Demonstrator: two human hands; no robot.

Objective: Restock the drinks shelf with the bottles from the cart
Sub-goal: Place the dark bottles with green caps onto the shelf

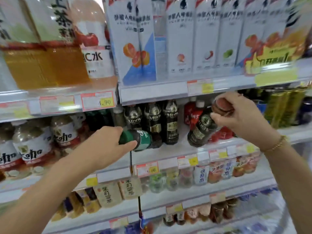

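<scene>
Green bottle (pixel 139 139) and dark bottle (pixel 201 130), tilted at the drinks shelf (pixel 181 147) lip.
Left hand (pixel 108 142) wraps one, right hand (pixel 238 115) the other's neck; crooked, either may topple the standing row (pixel 170 122).

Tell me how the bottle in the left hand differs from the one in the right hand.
Colour: the green bottle has a green cap and label; the dark bottle has a brownish cap and black label.
Pose: the green bottle lies nearly level; the dark bottle tilts, base lowest.
Grip: the left hand wraps the green bottle's cap end; the right hand holds the dark bottle's top.
Both are at the same shelf.
</scene>
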